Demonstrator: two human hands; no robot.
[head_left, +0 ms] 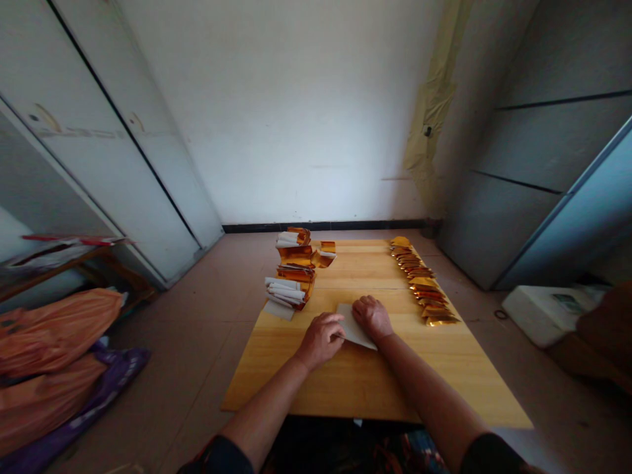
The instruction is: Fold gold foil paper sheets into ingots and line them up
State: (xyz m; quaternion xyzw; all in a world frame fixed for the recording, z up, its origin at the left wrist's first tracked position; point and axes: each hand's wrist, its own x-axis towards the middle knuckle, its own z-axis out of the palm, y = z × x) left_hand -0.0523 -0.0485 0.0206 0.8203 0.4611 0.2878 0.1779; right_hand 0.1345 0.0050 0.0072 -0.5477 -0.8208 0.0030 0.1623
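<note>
A white sheet of paper (pixel 351 324) lies on the yellow wooden board (pixel 375 382) in front of me. My left hand (pixel 320 338) rests on its left edge with fingers curled, pinching the paper. My right hand (pixel 372 317) presses on the sheet's upper right part, fingers bent over it. A pile of gold and white folded sheets (pixel 292 276) sits at the board's far left. A row of folded gold pieces (pixel 423 283) runs along the far right edge.
Orange and purple bags (pixel 54 355) lie on the floor at left beside a low wooden rack (pixel 93 260). A white box (pixel 546 313) sits on the floor at right. White cabinet doors (pixel 123 151) and a wall stand behind.
</note>
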